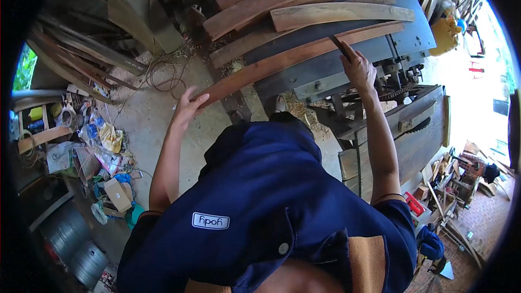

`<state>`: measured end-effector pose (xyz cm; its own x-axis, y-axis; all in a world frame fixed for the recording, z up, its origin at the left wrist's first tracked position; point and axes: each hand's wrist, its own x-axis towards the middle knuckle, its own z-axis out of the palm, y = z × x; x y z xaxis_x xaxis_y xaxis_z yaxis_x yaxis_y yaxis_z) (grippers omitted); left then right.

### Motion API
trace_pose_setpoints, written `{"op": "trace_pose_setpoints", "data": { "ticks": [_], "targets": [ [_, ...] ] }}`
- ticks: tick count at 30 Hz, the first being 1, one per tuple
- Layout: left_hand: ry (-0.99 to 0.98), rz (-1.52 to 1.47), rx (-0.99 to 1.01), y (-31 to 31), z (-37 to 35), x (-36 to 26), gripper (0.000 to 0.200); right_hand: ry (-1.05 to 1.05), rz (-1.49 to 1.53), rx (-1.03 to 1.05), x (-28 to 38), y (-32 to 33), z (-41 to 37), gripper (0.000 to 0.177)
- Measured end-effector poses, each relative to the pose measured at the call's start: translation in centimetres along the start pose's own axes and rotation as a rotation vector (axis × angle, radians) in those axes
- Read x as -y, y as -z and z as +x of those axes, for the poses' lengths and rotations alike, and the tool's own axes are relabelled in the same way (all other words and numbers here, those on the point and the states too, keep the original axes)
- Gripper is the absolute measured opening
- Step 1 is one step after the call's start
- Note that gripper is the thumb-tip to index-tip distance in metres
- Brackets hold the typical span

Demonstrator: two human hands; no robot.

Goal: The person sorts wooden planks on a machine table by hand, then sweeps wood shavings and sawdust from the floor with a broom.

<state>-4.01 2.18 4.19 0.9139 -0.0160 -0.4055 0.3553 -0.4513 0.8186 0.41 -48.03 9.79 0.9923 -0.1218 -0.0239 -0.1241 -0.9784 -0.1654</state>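
Observation:
My left hand (187,107) grips the near left end of a long reddish wooden board (293,57), with the thumb over its edge. The board lies slantwise, its far part on a grey-blue metal machine table (271,84) and its left end jutting past the table. Closed round a dark, narrow strip (341,48), my right hand (359,69) is over the table's right side. The strip's tip overlaps the board in this view; its exact kind I cannot tell. Beyond the board lie several more curved planks, among them a pale plank (342,15).
At the table's right sit a chain and gears (399,92), with a toothed saw blade (420,126) below. A loose cable (165,78) and wood shavings lie on the floor. Clutter and a cardboard box (118,194) stand at left, wood offcuts (456,184) at right.

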Motion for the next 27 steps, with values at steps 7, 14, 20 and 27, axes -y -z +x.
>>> {"op": "trace_pose_setpoints", "data": {
  "ticks": [7,14,20,27],
  "targets": [
    [0.216,-0.769,0.196,-1.1,-0.3,1.8,0.052,0.223,-0.143,0.052,9.2,-1.0,-2.6,0.045],
    [0.015,-0.882,0.207,-2.6,-1.5,2.1,0.051,0.161,-0.079,0.003,11.4,-1.5,-3.6,0.043],
    [-0.104,-0.729,0.172,-3.1,0.1,3.0,0.052,0.118,-0.077,-0.001,11.1,-0.4,-4.7,0.042],
    [-0.097,-0.725,0.241,-2.2,0.7,2.2,0.052,0.277,-0.089,-0.039,9.0,0.9,-4.9,0.041]
  ]
}}
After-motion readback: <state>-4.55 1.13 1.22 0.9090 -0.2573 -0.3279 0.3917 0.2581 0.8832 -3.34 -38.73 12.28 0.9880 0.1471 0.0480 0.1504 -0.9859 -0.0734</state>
